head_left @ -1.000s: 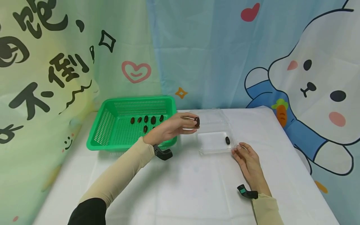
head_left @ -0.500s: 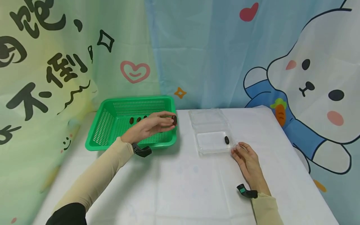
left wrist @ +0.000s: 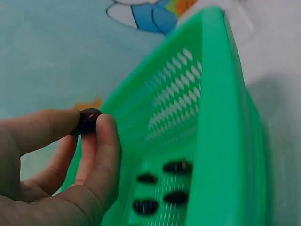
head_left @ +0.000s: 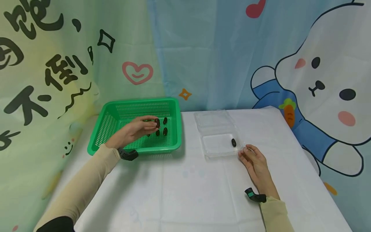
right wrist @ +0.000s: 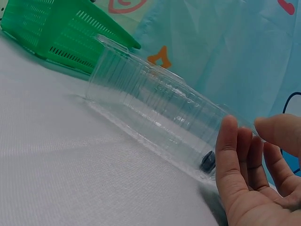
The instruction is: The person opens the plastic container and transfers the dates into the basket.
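Observation:
My left hand point(head_left: 131, 130) is over the green basket point(head_left: 95, 141), pinching a dark brown date point(left wrist: 88, 121) between thumb and fingertips. More dates point(head_left: 165, 131) lie on the basket floor below, some of them hidden by the hand. To the right, a clear plastic box point(head_left: 207, 151) stands with its lid point(head_left: 211, 120) folded back. One dark date point(head_left: 233, 142) sits near the right end of the box. My right hand point(head_left: 258, 167) holds the box's near right corner, its thumb and fingers at the rim.
A white cloth covers the table point(head_left: 188, 193). Behind it hangs a printed curtain point(head_left: 194, 48) with a cartoon figure on the right. The basket's slotted wall point(left wrist: 174, 89) rises beside the left hand.
My left hand has moved left, from beside the clear box to over the green basket, with the date still in its fingers. The right hand has stayed at the box corner.

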The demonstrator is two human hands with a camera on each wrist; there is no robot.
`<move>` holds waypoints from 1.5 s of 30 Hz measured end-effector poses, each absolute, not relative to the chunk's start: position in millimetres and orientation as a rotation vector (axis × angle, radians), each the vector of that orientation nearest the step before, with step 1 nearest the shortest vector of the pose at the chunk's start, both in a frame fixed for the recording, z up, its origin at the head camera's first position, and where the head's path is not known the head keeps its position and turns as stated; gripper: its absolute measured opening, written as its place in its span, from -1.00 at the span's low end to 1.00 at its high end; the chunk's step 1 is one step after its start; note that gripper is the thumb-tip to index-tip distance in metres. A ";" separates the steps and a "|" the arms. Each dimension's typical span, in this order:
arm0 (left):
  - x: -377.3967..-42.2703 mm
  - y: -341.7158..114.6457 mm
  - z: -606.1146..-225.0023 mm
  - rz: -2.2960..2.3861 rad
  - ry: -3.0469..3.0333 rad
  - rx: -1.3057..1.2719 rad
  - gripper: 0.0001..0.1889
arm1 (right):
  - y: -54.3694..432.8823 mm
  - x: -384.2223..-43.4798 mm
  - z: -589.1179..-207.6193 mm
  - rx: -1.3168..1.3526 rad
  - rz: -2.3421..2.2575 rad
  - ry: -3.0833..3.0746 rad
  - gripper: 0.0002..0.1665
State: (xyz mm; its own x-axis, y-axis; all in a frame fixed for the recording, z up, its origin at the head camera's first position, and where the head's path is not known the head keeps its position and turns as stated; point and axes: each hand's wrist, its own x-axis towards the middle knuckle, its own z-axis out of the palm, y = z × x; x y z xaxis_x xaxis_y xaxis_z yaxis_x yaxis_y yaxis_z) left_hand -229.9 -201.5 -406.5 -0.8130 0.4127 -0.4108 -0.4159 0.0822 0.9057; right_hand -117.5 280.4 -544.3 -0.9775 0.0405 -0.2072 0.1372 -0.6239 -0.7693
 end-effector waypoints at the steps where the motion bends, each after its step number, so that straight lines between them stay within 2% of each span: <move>1: -231.2 -204.2 -407.7 1.776 1.789 -0.016 -0.45 | 280.7 -117.7 -544.1 0.315 -2.764 1.336 -0.72; 14: -264.8 -236.4 -421.0 1.439 2.087 -0.051 -0.46 | 280.6 -118.6 -545.4 0.323 -2.783 1.307 -0.76; 21: -276.2 -240.6 -423.2 1.129 2.218 -0.059 -0.56 | 279.6 -119.1 -544.4 0.316 -2.786 1.302 -0.76; 33: -279.3 -239.8 -433.3 0.944 2.315 -0.074 -0.76 | 278.9 -117.8 -546.5 0.336 -2.777 1.325 -0.78; 45: -278.8 -246.6 -441.6 0.916 2.342 -0.036 -0.77 | 280.3 -119.0 -544.9 0.321 -2.778 1.321 -0.78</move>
State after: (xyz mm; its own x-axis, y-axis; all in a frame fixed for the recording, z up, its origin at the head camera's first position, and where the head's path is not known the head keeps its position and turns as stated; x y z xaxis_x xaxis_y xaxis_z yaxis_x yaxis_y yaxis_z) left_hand -278.8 -246.6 -441.6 -0.8094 0.1894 -0.5559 -0.2379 0.7596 0.6053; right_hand -119.0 280.3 -544.9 -0.9773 0.0451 -0.2071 0.1322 -0.6344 -0.7617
